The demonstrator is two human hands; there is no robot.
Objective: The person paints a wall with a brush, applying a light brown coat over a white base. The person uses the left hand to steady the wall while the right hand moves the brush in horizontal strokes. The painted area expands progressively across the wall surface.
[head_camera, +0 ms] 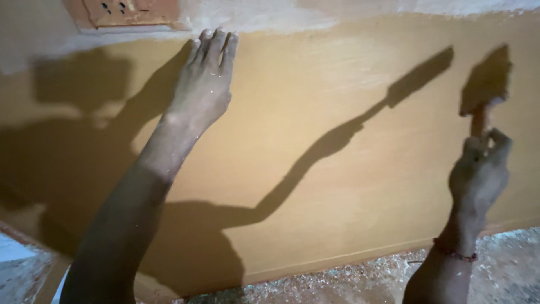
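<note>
My left hand (pixel 203 84) lies flat against a tan painted wall (pixel 337 157), fingers together and pointing up toward the paler strip at the top. It holds nothing. My right hand (pixel 478 174) is closed round the handle of a scraper (pixel 485 93), whose wide blade presses against the wall at the upper right. A red thread bracelet (pixel 454 253) circles my right wrist.
A switch plate (pixel 130 11) is set in the wall at the top left. A whitish unpainted band (pixel 315 14) runs along the wall's top edge. Dust and flakes cover the floor (pixel 382 276) at the wall's base. Dark shadows of my arms fall across the wall.
</note>
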